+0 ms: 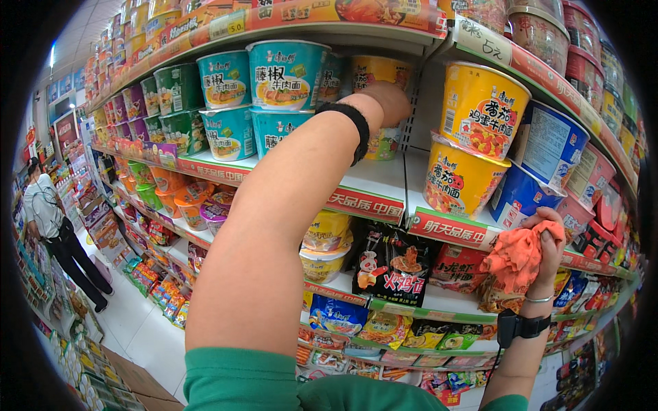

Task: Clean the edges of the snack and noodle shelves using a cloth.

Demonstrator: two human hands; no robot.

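Note:
My left hand (389,101) reaches into the upper noodle shelf, in front of a yellow instant noodle cup (378,67). Its fingers are hidden behind the hand, so whether it grips anything cannot be told. Another yellow cup (383,145) shows beneath the hand. To the left stand stacked teal noodle cups (288,74). On the right, my right hand (550,249) holds a crumpled orange cloth (516,257) before the shelf edge, just below blue cups (529,192). Two large yellow tomato-egg noodle cups (483,110) are stacked between my hands.
The shelf's front lip (365,203) runs below the cups. Bagged noodles (393,264) fill the lower shelves. More tubs (540,33) stand on the top shelf. At the far left a person (46,205) stands in the aisle, near cardboard boxes (139,372) at the lower left.

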